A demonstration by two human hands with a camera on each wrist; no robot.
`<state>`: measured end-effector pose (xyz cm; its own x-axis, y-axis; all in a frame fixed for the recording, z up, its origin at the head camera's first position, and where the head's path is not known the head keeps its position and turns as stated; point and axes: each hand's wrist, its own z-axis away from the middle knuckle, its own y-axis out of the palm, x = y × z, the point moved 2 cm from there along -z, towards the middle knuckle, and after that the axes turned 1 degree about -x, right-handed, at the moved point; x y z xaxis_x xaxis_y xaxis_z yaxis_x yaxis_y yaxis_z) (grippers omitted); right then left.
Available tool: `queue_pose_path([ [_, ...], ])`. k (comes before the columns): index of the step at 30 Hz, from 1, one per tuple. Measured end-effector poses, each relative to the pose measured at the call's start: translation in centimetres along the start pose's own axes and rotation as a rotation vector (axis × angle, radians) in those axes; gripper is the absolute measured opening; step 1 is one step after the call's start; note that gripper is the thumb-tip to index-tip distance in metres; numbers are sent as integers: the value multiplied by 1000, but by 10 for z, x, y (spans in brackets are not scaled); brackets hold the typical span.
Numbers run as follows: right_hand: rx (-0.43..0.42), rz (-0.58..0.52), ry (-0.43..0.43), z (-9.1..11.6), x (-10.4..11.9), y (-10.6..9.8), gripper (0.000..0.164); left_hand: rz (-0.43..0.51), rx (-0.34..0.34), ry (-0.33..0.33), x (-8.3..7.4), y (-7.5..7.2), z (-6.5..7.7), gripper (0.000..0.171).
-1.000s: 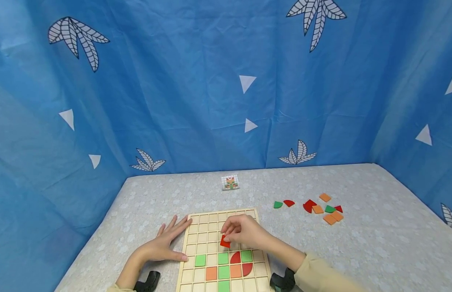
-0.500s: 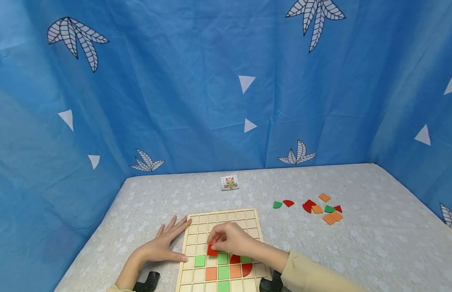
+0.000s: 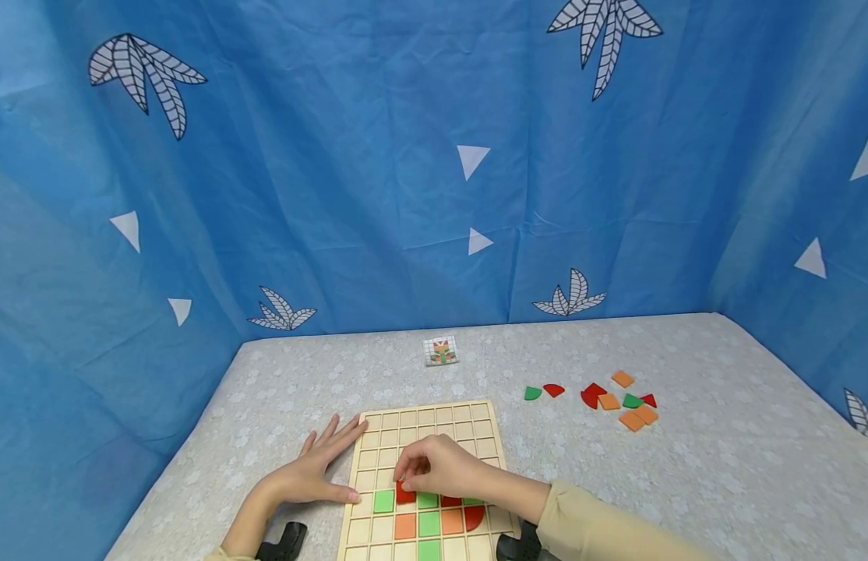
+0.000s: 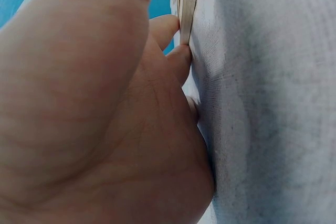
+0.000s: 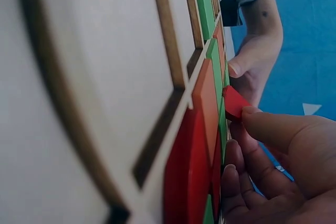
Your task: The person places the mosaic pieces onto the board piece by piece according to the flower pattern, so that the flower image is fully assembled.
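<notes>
On my head view, the person's right hand (image 3: 437, 467) has its grip narrowed, thumb and finger pinching a red piece (image 3: 406, 492). That red piece is at the cell between two green squares, the outer green square (image 3: 383, 501) and the middle green square (image 3: 428, 499), with an orange square (image 3: 405, 526) in the next cell nearer the wearer. My right wrist feed shows it tilted, standing out from the board; the angle is too edge-on for me to tell whether its lower edge touches the cell.

The left hand (image 3: 311, 475) has its grip wide, fingers spread and holding nothing, with the thumb and fingertips at the left rim of the gridded wooden board (image 3: 485, 429). My left wrist feed has the palm close up, beside the pale cloth.

Near the right forearm, partly behind it, a red quarter-round (image 3: 474, 518) lies beside another orange square (image 3: 451, 521).

Farther along the cloth-covered bench (image 3: 336, 370) I have a small pattern card (image 3: 442, 351) beyond the board. To its right are loose pieces, among them a green quarter-round (image 3: 533, 393) and an orange tile (image 3: 622, 379). A blue curtain (image 3: 378, 156) hangs behind.
</notes>
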<state>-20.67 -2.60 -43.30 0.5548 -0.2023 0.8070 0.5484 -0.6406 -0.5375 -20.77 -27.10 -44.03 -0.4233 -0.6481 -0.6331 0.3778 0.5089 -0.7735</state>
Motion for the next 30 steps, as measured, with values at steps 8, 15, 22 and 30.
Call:
queue_pose_path([
  [8,53,70,-19,1,2,0,10,0,-3,8,0,0,-1,100],
  [15,66,140,-33,1,4,1,10,3,-4,9,0,0,0,100],
  [22,81,144,-18,1,5,2,10,9,1,12,1,0,0,99],
  [30,66,122,-23,1,5,1,8,14,-2,17,1,0,0,99],
])
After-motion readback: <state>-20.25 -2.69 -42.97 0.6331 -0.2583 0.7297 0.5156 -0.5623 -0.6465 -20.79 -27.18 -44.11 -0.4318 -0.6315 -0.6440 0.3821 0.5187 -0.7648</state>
